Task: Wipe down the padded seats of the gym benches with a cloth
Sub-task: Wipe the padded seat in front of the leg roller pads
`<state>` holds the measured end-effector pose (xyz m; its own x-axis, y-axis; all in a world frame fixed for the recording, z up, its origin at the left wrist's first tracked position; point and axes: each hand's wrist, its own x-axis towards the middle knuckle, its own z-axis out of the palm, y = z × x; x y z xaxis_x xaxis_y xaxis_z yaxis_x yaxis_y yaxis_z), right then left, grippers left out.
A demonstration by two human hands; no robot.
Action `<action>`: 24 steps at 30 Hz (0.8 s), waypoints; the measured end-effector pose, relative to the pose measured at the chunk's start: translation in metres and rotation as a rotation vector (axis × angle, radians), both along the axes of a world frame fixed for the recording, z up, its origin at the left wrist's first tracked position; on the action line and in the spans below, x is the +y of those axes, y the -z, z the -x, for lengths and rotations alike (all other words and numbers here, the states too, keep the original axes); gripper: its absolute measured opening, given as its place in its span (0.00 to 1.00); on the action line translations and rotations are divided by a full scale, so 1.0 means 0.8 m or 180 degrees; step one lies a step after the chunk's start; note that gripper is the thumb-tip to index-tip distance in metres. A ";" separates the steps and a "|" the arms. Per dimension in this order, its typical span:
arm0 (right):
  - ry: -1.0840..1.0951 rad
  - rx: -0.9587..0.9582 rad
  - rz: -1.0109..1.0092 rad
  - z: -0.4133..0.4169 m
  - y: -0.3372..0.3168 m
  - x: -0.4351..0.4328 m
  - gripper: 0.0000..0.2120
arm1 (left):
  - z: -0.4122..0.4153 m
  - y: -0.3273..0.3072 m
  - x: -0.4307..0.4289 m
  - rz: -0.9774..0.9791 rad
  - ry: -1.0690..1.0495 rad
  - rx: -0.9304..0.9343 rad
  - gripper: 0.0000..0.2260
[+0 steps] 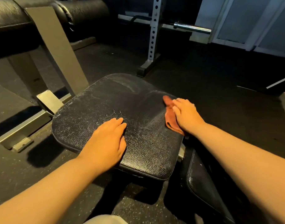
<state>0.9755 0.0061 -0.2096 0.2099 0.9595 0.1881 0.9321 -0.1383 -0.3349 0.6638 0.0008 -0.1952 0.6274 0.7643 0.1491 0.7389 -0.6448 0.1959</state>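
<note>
**Cloth pressed to the right edge of a black seat pad**

A person leans over a black padded seat (pixel 116 120), its textured vinyl cracked and speckled pale. Both bare forearms reach in from the bottom of the view.

The right hand (pixel 185 117) lies palm down on an orange-red cloth (pixel 169 115), fingers straight and together, pressing it flat against the surface near the seat's right edge. The cloth shows past the fingertips and along the thumb side of the hand, bunched in a narrow strip; the rest is hidden under the palm.

The left hand (pixel 106 143) rests palm down on the near left part of the seat, fingers extended and relaxed, gripping nothing. The two hands are well apart, with bare vinyl between them.

A second black pad (pixel 201 183) slopes downward just beside the seat's near right corner. On the dark speckled floor (pixel 203 81), a grey metal frame (pixel 46 101) stands left of the seat, with black roller pads (pixel 83 10) above it. Further back stands a white perforated upright (pixel 154 34), and a barbell sleeve (pixel 192 28) juts to the right beside it.
</note>
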 end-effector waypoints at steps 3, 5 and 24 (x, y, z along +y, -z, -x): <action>0.0344 -0.0337 0.0230 0.036 -0.008 0.027 0.14 | 0.004 0.003 0.001 0.0029 0.0035 0.0028 0.24; -0.0319 -0.0068 0.0081 0.080 -0.013 0.010 0.09 | 0.005 0.004 0.001 -0.0044 0.0039 0.0038 0.25; -0.1621 0.0042 0.0177 0.083 -0.006 -0.079 0.22 | 0.000 -0.001 0.003 -0.0055 0.0104 -0.0013 0.26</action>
